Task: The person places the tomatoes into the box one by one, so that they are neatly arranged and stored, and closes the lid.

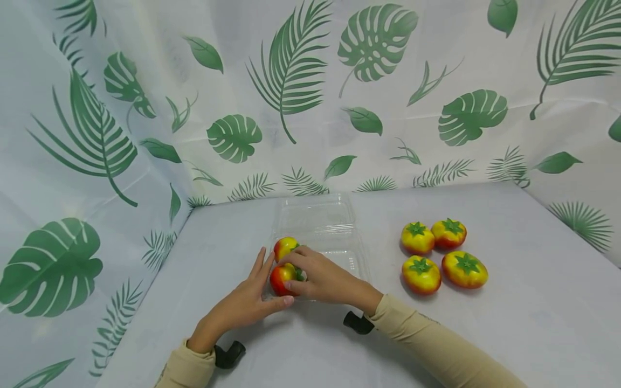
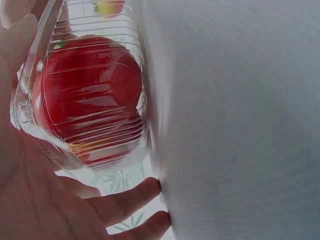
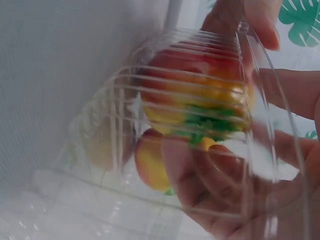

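A clear plastic clamshell box [image 1: 351, 264] lies with its lid [image 1: 315, 213] folded back. Inside its left end sit two red-and-yellow tomato-like fruits with green leafy tops, a far fruit [image 1: 285, 247] and a near fruit [image 1: 278, 279]. My right hand [image 1: 322, 275] reaches into the box and grips the near fruit between thumb and fingers. Along the box's left side lies my left hand [image 1: 249, 299], fingers extended and thumb stretched across the front corner. In the left wrist view a red fruit [image 2: 95, 85] shows through the ribbed wall beside the palm.
Several matching fruits, among them a front-right fruit [image 1: 464, 269], stand in a group right of the box. The grey-white table [image 1: 533, 302] meets a leaf-print curtain [image 1: 301, 156] at the back and left. A black strap-like piece [image 1: 230, 354] shows at the left wrist.
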{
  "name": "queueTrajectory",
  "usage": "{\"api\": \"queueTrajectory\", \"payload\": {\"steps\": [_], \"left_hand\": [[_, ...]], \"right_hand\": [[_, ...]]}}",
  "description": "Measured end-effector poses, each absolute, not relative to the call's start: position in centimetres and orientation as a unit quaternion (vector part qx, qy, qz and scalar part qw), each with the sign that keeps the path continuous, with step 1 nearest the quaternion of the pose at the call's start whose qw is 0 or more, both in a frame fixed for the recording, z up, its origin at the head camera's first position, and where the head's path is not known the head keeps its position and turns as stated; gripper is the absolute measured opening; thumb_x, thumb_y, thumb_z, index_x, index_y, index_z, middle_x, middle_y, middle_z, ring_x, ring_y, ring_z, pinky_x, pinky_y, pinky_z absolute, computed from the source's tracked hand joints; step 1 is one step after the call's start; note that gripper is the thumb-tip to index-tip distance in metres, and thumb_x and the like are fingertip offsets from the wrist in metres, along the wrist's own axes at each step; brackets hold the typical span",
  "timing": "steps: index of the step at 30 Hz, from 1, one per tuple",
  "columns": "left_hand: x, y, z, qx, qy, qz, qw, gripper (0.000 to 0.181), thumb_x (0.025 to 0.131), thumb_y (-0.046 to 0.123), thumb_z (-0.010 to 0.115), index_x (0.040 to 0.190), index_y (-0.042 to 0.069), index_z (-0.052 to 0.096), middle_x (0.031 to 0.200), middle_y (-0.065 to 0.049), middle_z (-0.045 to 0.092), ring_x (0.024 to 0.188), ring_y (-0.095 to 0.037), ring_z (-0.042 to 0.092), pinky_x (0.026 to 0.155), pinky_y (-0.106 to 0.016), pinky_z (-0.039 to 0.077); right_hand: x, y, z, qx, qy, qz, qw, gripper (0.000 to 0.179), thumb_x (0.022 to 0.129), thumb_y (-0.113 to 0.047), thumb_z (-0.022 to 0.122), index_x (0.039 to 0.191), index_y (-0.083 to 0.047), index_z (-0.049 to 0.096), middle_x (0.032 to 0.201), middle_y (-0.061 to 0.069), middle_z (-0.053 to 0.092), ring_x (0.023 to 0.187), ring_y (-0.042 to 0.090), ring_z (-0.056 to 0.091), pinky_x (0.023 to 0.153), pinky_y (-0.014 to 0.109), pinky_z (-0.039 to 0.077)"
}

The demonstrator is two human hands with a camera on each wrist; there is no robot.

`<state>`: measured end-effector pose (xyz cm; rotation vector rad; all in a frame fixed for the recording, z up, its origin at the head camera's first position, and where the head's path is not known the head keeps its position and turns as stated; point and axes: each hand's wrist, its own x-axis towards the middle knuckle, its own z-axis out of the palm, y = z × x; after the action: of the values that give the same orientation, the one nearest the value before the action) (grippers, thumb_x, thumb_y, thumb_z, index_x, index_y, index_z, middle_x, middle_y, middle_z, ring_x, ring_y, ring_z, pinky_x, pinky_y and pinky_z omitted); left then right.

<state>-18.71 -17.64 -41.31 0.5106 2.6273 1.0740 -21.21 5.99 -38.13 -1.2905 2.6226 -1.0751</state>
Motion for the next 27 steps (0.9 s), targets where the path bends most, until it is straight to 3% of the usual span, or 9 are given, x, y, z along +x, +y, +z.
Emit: {"api": "queueTrajectory", "payload": {"steps": [8, 15, 22, 27], "left_hand": [[-18.7, -17.5, -41.2, 0.170, 0.907, 0.365, 0.124, 0.113, 0.095, 0.062, 0.074, 0.174, 0.019, 0.004, 0.179, -0.008, -0.012, 0.155, -0.049, 0.029, 0.114, -0.073, 0.035], [-18.7, -17.4, -41.3, 0.165, 0.911, 0.359, 0.122, 0.113, 0.095, 0.062, 0.074, 0.174, 0.020, 0.005, 0.179, -0.009, -0.011, 0.155, -0.050, 0.030, 0.112, -0.075, 0.035], [-18.7, -17.2, -41.2, 0.155, 0.916, 0.349, 0.123, 0.114, 0.094, 0.063, 0.074, 0.174, 0.019, 0.006, 0.179, -0.010, -0.010, 0.154, -0.050, 0.031, 0.112, -0.075, 0.035], [-18.6, -17.2, -41.1, 0.149, 0.919, 0.342, 0.126, 0.113, 0.095, 0.063, 0.074, 0.174, 0.019, 0.006, 0.179, -0.009, -0.011, 0.154, -0.049, 0.031, 0.113, -0.074, 0.035]], "right_hand": [[-21.3, 6.7, -37.5, -0.403, 0.841, -0.361, 0.001, 0.043, 0.101, -0.012, 0.075, 0.139, 0.003, 0.063, 0.136, 0.018, 0.059, 0.113, 0.032, 0.064, 0.090, 0.041, 0.062], [-21.3, 8.1, -36.8, -0.399, 0.834, -0.381, 0.004, 0.041, 0.103, -0.015, 0.074, 0.138, 0.002, 0.063, 0.137, 0.019, 0.059, 0.117, 0.036, 0.064, 0.084, 0.027, 0.061], [-21.2, 10.3, -35.6, -0.361, 0.855, -0.373, -0.006, 0.044, 0.105, -0.022, 0.073, 0.143, -0.004, 0.061, 0.143, 0.014, 0.057, 0.121, 0.032, 0.063, 0.088, 0.041, 0.063], [-21.2, 12.6, -34.7, -0.330, 0.870, -0.367, -0.017, 0.045, 0.105, -0.024, 0.072, 0.144, -0.006, 0.061, 0.145, 0.013, 0.056, 0.124, 0.030, 0.063, 0.091, 0.043, 0.062]]}}
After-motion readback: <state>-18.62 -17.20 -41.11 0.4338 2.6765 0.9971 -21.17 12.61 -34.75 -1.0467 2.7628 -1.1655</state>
